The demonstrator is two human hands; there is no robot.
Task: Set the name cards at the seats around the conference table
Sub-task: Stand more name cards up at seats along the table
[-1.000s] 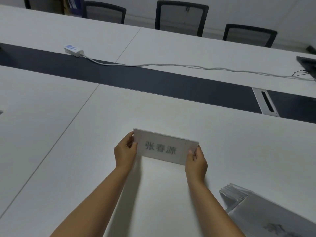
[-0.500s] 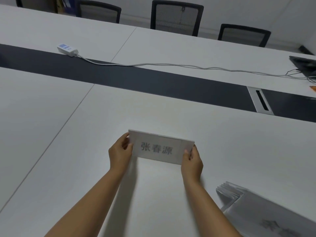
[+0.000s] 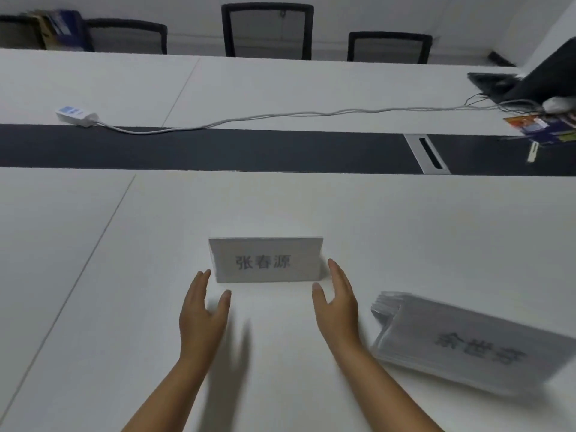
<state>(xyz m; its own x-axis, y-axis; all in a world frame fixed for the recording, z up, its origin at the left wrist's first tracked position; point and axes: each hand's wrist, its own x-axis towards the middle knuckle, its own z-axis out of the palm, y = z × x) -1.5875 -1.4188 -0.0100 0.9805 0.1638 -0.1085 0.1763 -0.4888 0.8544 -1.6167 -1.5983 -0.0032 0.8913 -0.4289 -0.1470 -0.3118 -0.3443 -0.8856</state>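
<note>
left hand: fingers straight, empty | right hand: fingers straight, empty | forearms extended forward

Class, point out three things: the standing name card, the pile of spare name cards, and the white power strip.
standing name card (image 3: 265,262): head view, printed front face.
pile of spare name cards (image 3: 473,341): head view, top card's face.
white power strip (image 3: 76,115): head view, its top.

A long white laminate table with a dark grey centre strip fills the frame. Three black mesh-backed chairs line its far edge before a pale wall.
</note>
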